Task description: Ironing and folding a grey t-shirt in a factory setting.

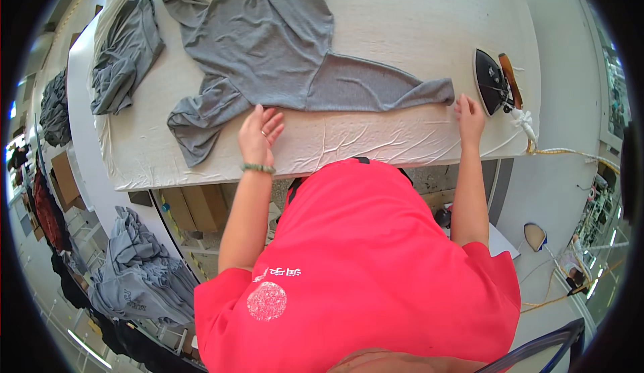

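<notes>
A grey knit garment [268, 51] lies spread on a pale cloth-covered table [416, 11]. One of its sleeves [376, 88] stretches out to the right; the other [208, 115] is bunched at the left. My left hand [260, 137], wearing a ring and a beaded bracelet, is by the garment's near edge, palm turned inward and fingers loosely apart. Beside the right sleeve's cuff is my right hand [471, 119], its fingers curled together; whether they pinch anything is hidden. An iron [496, 81] with a wooden handle rests just right of that hand.
Another grey garment [127, 58] lies crumpled at the table's left. A cord [570, 151] runs from the iron off the right edge. Grey clothes [141, 272] are heaped at lower left, and cardboard boxes [194, 208] stand under the table.
</notes>
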A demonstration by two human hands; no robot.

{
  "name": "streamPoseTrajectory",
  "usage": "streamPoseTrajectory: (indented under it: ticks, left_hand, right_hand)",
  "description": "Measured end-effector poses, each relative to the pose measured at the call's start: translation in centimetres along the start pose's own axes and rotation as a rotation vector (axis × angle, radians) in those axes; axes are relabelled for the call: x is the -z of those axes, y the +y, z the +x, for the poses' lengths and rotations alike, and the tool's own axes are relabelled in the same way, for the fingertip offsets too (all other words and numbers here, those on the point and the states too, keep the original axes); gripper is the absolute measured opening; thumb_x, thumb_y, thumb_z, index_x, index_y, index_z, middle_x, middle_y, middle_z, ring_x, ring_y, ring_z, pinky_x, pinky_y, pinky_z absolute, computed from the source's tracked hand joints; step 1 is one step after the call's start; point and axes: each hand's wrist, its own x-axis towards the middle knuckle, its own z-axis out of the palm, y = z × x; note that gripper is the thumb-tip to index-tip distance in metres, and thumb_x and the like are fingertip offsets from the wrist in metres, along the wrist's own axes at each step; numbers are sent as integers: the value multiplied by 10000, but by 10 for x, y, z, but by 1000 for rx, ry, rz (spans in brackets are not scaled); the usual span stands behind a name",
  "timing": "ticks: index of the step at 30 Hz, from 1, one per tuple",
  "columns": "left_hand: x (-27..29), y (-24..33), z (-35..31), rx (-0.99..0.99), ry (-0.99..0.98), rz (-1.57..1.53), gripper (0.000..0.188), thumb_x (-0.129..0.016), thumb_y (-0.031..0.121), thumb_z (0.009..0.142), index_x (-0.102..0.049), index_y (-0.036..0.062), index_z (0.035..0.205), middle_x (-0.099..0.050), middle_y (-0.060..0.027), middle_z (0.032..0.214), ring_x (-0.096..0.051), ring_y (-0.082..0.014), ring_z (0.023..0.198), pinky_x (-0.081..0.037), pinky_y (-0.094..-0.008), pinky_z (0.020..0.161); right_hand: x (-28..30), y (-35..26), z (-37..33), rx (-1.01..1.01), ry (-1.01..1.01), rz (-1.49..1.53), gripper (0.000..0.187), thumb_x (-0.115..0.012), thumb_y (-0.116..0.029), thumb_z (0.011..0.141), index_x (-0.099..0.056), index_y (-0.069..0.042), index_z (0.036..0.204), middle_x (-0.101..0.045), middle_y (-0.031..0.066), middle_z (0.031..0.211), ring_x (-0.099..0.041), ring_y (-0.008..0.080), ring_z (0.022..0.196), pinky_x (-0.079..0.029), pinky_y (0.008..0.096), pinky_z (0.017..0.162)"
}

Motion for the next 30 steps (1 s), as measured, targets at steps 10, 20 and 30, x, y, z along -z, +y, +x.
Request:
streamPoseTrajectory:
  ticks: [10, 20, 30]
  left_hand:
    - [14, 7, 49, -113, -15, -126, 227, -781, 254, 939, -675, 75, 1032, -739, -69, 999, -720, -218, 943, -602, -359, 779]
    - [11, 39, 75, 74, -367, -584, 154, -666, 200, 1001, -688, 78, 1093, -752, -55, 1088, -704, -219, 1015, -592, -406, 838]
    - [-21, 92, -62, -645, -474, -320, 369, -615, 125, 1016, -579, -10, 1357, -663, -176, 1330, -654, -289, 1181, -534, -444, 1002]
  right_hand:
    - [-11, -33, 6, 478, -74, -368, 368, -768, -243, 818, -720, 14, 1077, -715, 172, 959, -705, 276, 903, -547, 376, 819]
    - [-6, -22, -40, 57, -400, -360, 323, -755, -273, 909, -720, 11, 1059, -680, 13, 852, -620, 110, 767, -512, 291, 697]
    - [94, -64, -22, -20, -412, 55, 294, -711, -260, 969, -710, -38, 1162, -688, -17, 948, -614, 77, 780, -497, 244, 676]
